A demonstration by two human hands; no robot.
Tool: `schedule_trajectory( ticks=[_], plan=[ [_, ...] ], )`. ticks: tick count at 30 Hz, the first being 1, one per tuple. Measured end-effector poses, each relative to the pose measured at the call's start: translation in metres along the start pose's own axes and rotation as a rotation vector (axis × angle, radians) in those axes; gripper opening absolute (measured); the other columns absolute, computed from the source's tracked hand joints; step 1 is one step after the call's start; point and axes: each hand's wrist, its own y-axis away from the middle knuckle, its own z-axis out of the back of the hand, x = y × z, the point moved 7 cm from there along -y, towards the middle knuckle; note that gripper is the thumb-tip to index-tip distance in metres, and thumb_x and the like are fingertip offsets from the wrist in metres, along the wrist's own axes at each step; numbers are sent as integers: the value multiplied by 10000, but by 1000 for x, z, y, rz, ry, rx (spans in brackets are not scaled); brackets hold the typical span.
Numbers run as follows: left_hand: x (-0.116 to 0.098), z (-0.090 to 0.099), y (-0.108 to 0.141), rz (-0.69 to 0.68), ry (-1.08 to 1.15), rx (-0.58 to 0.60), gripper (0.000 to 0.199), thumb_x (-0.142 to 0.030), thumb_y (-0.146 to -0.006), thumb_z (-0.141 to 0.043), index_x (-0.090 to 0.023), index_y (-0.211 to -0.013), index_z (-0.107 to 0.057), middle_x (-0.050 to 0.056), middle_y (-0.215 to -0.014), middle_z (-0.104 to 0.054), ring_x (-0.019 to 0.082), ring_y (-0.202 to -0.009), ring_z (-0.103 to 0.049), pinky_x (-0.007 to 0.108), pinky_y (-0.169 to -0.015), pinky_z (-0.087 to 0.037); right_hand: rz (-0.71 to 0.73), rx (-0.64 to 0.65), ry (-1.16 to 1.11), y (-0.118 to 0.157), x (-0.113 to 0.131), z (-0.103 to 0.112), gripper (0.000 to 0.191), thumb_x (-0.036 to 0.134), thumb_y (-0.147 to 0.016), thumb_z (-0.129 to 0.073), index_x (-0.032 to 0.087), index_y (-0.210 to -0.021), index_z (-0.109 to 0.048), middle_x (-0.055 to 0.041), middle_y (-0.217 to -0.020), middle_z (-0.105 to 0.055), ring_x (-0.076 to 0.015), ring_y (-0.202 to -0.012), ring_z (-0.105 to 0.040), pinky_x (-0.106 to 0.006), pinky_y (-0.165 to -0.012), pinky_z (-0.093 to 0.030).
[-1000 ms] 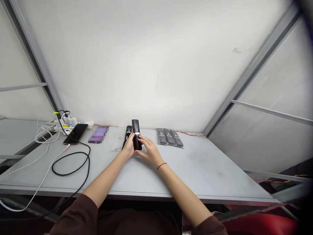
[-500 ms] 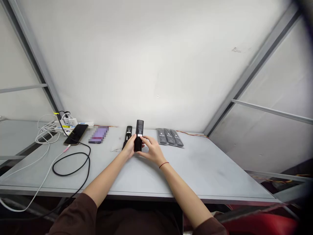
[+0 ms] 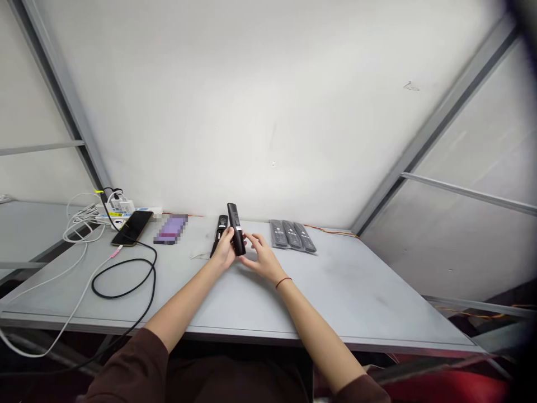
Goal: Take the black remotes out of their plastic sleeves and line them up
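A black remote control (image 3: 235,218) is held up above the table by my left hand (image 3: 224,252), whose fingers wrap its lower half. Its back side, with a small white label, faces me, and it leans to the left. My right hand (image 3: 265,260) is just right of the remote's lower end, thumb and fingers spread and apparently clear of it. Behind my left hand lies a second black remote (image 3: 222,221) on the table, its battery compartment seemingly uncovered and partly hidden by my fingers. To the right, three remotes in clear plastic sleeves (image 3: 292,235) lie side by side.
On the left of the grey table (image 3: 344,302) are a black phone (image 3: 133,226), a blurred purple phone-like item (image 3: 171,229), a power strip (image 3: 146,211) with chargers, and looping black and white cables (image 3: 126,296). A white wall (image 3: 268,112) rises behind the table.
The held remote has turned and now leans left, showing more of its side. My right hand's fingers have come away from it. My left hand keeps its hold.
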Motion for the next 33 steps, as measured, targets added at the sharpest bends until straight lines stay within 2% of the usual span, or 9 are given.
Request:
schedule_trajectory(
  ticks=[4, 7, 10, 13, 15, 19, 24, 28, 33],
  plan=[
    [-4, -2, 2, -49, 5, 9, 227, -203, -734, -663, -208, -909, -519, -37, -743, -574, 97, -683, -595, 238, -686, -487, -159, 45, -293, 1, -5, -8, 555, 385, -802, -572, 219, -1306, -409, -87, -1035, -608, -145, -664, -561, -340, -676, -508],
    [-12, 1, 1, -95, 13, -24, 315, -151, -712, -653, -212, -985, -508, -40, -734, -575, 101, -674, -602, 223, -651, -479, -304, 25, -538, 2, -8, -10, 417, 374, -819, -537, 183, -1190, -508, -34, -793, -631, -139, -609, -564, -314, -640, -488],
    [-22, 7, -2, -141, 102, -91, 378, -105, -706, -630, -226, -1025, -468, -13, -841, -622, 132, -776, -639, 263, -714, -501, -478, 11, -879, 4, -13, -16, 410, 353, -776, -578, 175, -1141, -520, 16, -636, -586, -130, -551, -549, -264, -548, -456],
    [-27, 10, -2, -189, 87, -137, 365, -96, -687, -660, -221, -961, -454, -2, -895, -631, 141, -843, -645, 281, -765, -501, -605, -56, -1153, 6, -19, -19, 455, 368, -731, -622, 204, -1140, -509, 40, -590, -546, -122, -539, -535, -234, -511, -430],
    [-25, 7, 0, -212, 43, -143, 319, -164, -697, -688, -215, -904, -451, -9, -853, -617, 138, -849, -642, 284, -779, -501, -625, -115, -1257, 7, -24, -16, 459, 406, -708, -647, 211, -1107, -531, 39, -601, -537, -123, -564, -537, -243, -541, -447],
    [-18, -6, 10, -255, -25, -51, 286, -288, -731, -681, -224, -883, -448, -17, -865, -597, 144, -914, -624, 342, -846, -495, -620, -238, -1310, 6, -37, -7, 356, 447, -699, -665, 217, -956, -577, 41, -594, -515, -127, -591, -534, -259, -577, -463],
    [-13, -23, 20, -328, -178, 94, 324, -251, -708, -704, -237, -945, -484, -7, -989, -602, 152, -999, -591, 360, -880, -485, -722, -348, -1371, 9, -54, -4, 308, 501, -716, -625, 211, -686, -525, 21, -554, -514, -134, -529, -508, -271, -522, -446],
    [-9, -29, 25, -361, -298, 142, 320, -198, -681, -723, -209, -951, -551, 37, -1036, -619, 171, -1052, -573, 331, -935, -449, -763, -400, -1414, 11, -61, -3, 268, 462, -700, -617, 214, -691, -516, 23, -549, -514, -126, -495, -494, -262, -481, -426],
    [-6, -31, 26, -320, -290, 149, 459, -127, -695, -705, -235, -1107, -535, 75, -1214, -582, 186, -1152, -528, 319, -983, -411, -722, -378, -1360, 11, -64, -1, 217, 414, -702, -573, 218, -768, -506, 16, -560, -529, -145, -516, -522, -276, -490, -437]
  ],
)
